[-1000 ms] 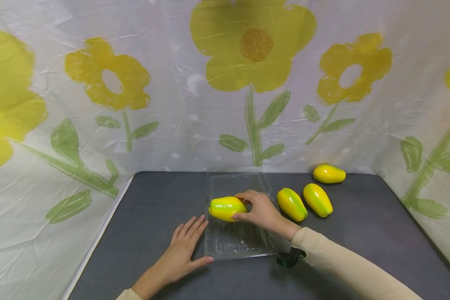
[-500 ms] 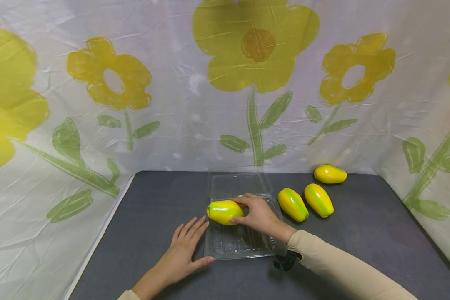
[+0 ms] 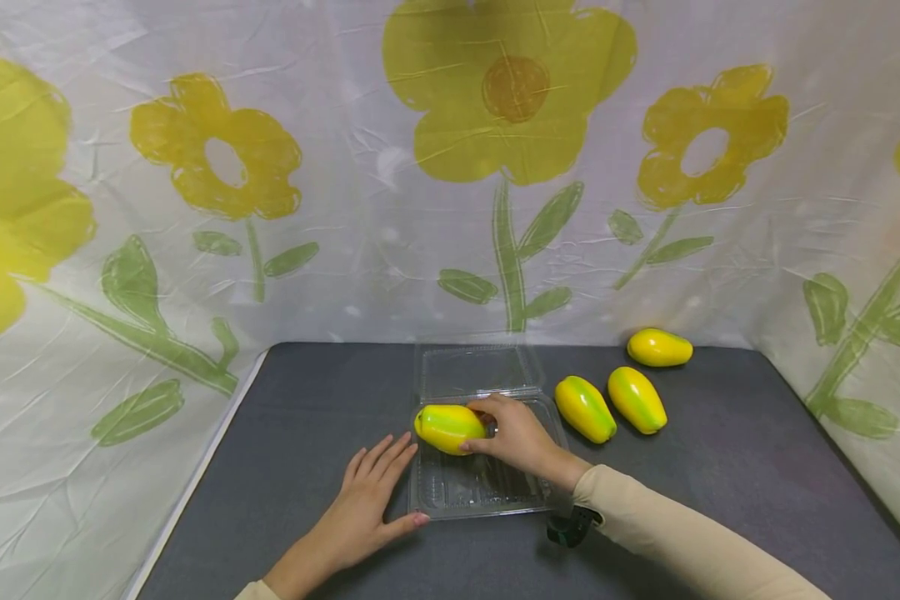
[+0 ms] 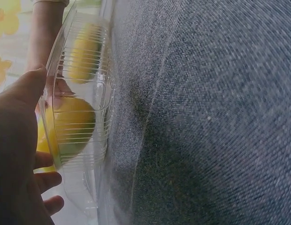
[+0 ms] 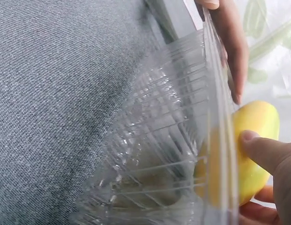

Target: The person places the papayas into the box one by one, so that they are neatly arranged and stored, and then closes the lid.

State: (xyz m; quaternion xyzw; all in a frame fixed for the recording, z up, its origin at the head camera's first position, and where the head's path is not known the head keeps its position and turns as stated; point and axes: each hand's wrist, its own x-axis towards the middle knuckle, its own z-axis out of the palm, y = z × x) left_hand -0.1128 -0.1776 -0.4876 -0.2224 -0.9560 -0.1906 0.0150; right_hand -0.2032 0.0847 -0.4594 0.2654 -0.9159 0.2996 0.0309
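The right hand (image 3: 521,433) grips a yellow-green plastic papaya (image 3: 450,427), lowering it into the left end of a clear ribbed plastic clamshell box (image 3: 487,496); the left hand (image 3: 371,500) lies flat, fingers straight, bracing the box's left edge on the grey cloth surface (image 3: 720,483). Seating and releasing the fruit likely comes next. A second ago it hung slightly higher. Three more papayas (image 3: 585,408) wait to the right.

your head view looks down over the whole table; both wrist views sit low beside the clear tray (image 3: 487,492), sharing it.
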